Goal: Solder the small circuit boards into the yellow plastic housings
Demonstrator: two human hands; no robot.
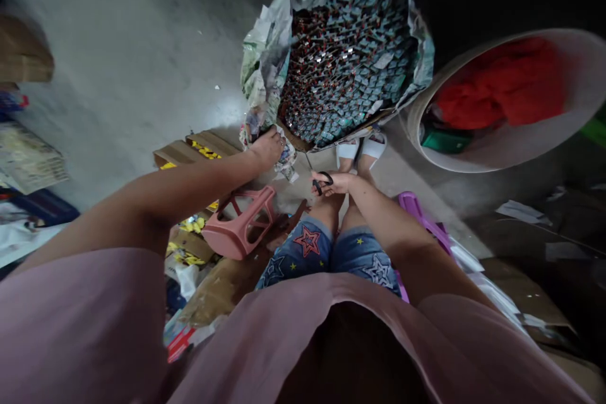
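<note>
My right hand (338, 183) holds a pair of scissors (322, 181) with black handles. Their thin blades point up toward the near edge of a large box (294, 136) lined with printed paper. At the near left corner of that box, my left hand (269, 146) is closed on crumpled printed paper (286, 158); its fingertips are partly hidden. Inside the box, many small blue-grey tagged pieces (341, 76) with shiny and reddish parts are packed close together. What exactly these pieces are I cannot make out.
A white tub (497, 161) with red cloth (506, 85) and a green thing stands at right. Near my left leg lies a pink stool (241, 224), beside cardboard boxes (173, 153) with yellow items. Purple plastic (423, 218) shows by my right thigh. Clutter lines both sides.
</note>
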